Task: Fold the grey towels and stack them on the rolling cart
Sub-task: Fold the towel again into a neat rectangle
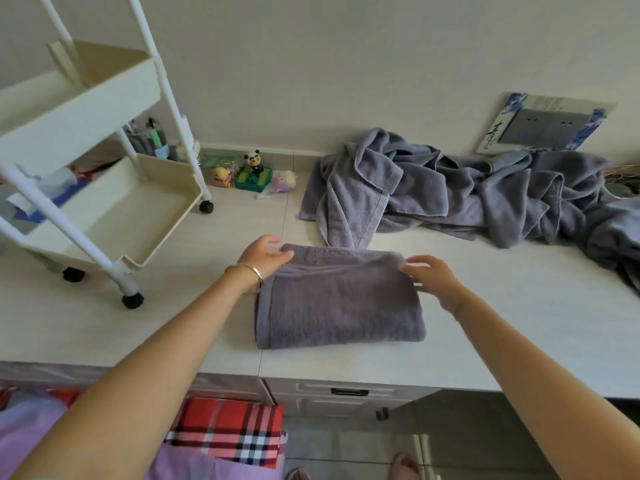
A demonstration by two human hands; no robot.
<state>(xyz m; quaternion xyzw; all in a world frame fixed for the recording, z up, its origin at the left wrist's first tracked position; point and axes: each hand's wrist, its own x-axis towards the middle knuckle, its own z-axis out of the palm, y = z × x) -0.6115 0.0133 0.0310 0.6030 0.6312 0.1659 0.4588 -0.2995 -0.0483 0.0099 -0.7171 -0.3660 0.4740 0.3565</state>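
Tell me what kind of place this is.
Probably a room in a home: a pile of grey towels on a white counter, small toy figures by the wall, and a rolling cart.

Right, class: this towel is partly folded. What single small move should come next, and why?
Probably nudge the top layer's far edge outward to line up with the layer beneath. The left hand and right hand sit at the far corners of the folded towel, where a strip of the lower layer shows uncovered. Stacking on the cart can wait until the edges match.
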